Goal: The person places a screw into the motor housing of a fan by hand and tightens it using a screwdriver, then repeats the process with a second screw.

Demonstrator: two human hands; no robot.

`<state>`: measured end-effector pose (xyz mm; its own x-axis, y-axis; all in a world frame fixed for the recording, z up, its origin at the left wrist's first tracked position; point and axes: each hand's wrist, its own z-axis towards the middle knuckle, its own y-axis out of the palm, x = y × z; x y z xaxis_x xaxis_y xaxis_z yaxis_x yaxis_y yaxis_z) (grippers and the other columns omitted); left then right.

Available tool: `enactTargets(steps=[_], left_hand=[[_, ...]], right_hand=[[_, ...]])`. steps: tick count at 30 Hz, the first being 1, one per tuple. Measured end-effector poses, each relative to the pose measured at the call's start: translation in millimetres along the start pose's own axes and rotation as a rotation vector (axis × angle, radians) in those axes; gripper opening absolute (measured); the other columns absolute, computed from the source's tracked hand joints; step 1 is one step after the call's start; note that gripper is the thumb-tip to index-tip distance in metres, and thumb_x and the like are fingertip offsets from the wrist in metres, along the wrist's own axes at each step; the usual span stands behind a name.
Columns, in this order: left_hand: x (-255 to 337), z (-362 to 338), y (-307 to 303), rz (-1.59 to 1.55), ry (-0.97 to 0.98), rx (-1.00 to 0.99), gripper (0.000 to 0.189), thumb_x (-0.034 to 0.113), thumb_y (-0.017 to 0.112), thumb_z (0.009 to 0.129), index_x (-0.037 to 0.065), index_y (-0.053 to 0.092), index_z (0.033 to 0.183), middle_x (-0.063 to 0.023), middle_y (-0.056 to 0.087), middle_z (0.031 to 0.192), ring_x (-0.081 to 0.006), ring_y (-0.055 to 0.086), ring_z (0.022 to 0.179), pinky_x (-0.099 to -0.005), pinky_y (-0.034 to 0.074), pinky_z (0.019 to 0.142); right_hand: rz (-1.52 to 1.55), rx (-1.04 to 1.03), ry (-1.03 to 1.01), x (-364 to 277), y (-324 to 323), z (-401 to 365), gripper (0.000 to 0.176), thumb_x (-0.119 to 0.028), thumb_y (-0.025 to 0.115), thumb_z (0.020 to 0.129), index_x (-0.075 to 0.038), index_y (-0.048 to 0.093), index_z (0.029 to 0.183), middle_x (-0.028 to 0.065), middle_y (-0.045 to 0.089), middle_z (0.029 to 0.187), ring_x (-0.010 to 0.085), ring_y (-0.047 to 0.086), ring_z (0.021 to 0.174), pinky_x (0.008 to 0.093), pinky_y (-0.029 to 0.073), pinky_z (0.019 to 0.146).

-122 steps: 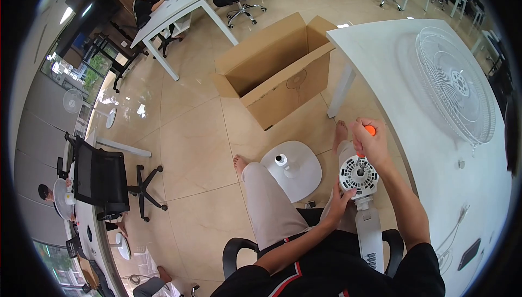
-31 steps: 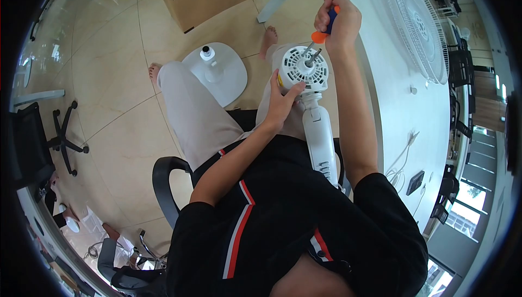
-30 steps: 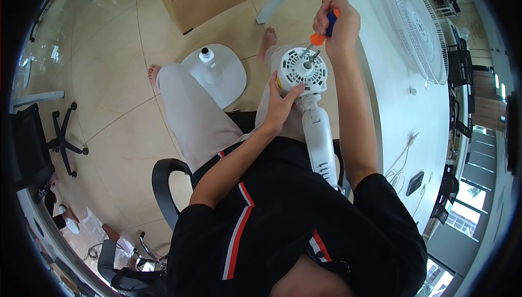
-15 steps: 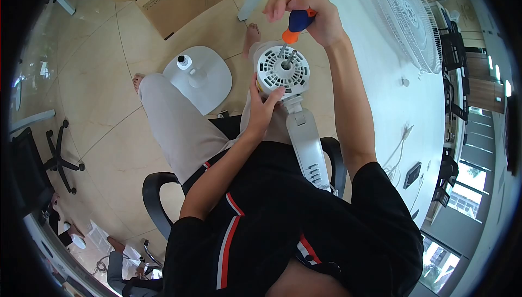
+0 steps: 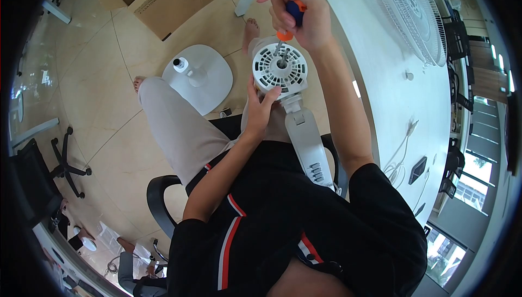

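A white fan motor housing [image 5: 267, 77] with a round slotted face rests on my lap, its metal shaft sticking up from the middle. My left hand [image 5: 262, 108] grips the lower left side of this housing, thumb on its front edge. In my right hand [image 5: 309, 17] is a screwdriver [image 5: 295, 12] with a blue and orange handle. Its blade points down at the slotted face beside the shaft; whether the tip sits on a screw is too small to tell. The white fan neck with several grey buttons [image 5: 316, 170] runs from the housing towards my body.
On the floor stands a white fan base [image 5: 215, 88] with a short post. Behind it lies an open cardboard box [image 5: 182, 3]. The white table [image 5: 391, 107] on the right bears a fan grille [image 5: 411, 9], a cable [image 5: 404, 142] and a phone-like dark object [image 5: 417, 170].
My right hand has shifted slightly left, and its fingers have curled further round the screwdriver handle. The left hand keeps its hold on the housing. The camera view has moved a little.
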<state>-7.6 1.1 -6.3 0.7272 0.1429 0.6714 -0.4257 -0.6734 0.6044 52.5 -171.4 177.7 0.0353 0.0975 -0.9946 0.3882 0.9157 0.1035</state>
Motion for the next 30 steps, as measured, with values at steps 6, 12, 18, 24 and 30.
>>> enactTargets(steps=[6, 12, 18, 24, 30], left_hand=[[0, 1, 0, -0.02, -0.012, -0.011, 0.093, 0.03, 0.075, 0.093, 0.011, 0.017, 0.163, -0.0138, 0.047, 0.147, -0.0238, 0.053, 0.129, -0.0392, 0.049, 0.099], [4, -5, 2, -0.044, -0.04, -0.011, 0.089, 0.025, 0.074, 0.094, 0.01, 0.019, 0.163, -0.0128, 0.046, 0.15, -0.0232, 0.054, 0.129, -0.0386, 0.048, 0.104], [-9, 4, -4, 0.061, 0.08, 0.037, 0.084, 0.017, 0.072, 0.095, 0.007, 0.023, 0.162, -0.0109, 0.048, 0.151, -0.0226, 0.054, 0.131, -0.0367, 0.045, 0.111], [-22, 10, -13, -0.023, 0.028, -0.019, 0.089, 0.025, 0.073, 0.096, 0.008, 0.016, 0.163, -0.0129, 0.046, 0.15, -0.0237, 0.055, 0.129, -0.0375, 0.049, 0.105], [-17, 6, -11, -0.027, 0.003, -0.031, 0.089, 0.027, 0.072, 0.097, 0.008, 0.014, 0.163, -0.0135, 0.042, 0.152, -0.0255, 0.055, 0.129, -0.0395, 0.051, 0.101]], right_hand=[[-0.01, 0.126, -0.046, 4, 10, 2, 0.035, -0.018, 0.048, 0.088, 0.007, 0.072, 0.087, 0.003, 0.046, 0.05, 0.0085, 0.034, 0.042, 0.027, 0.028, 0.042], [-0.035, 0.192, -0.061, 4, 12, -1, 0.037, -0.02, 0.048, 0.091, 0.005, 0.073, 0.085, 0.0032, 0.049, 0.05, 0.0086, 0.039, 0.041, 0.0269, 0.029, 0.041], [-0.106, 0.201, -0.059, 14, 10, -3, 0.037, -0.025, 0.048, 0.096, 0.0, 0.074, 0.091, 0.001, 0.05, 0.049, 0.0075, 0.04, 0.039, 0.0258, 0.029, 0.041], [-0.129, 0.114, -0.07, -9, 16, -18, 0.023, -0.021, 0.061, 0.095, 0.0, 0.071, 0.097, 0.0021, 0.058, 0.065, 0.0088, 0.053, 0.054, 0.0262, 0.041, 0.051], [-0.801, 0.199, -0.246, -20, 2, -27, 0.03, -0.03, 0.07, 0.091, -0.001, 0.074, 0.088, 0.0109, 0.065, 0.063, 0.0239, 0.067, 0.058, 0.0348, 0.053, 0.062]])
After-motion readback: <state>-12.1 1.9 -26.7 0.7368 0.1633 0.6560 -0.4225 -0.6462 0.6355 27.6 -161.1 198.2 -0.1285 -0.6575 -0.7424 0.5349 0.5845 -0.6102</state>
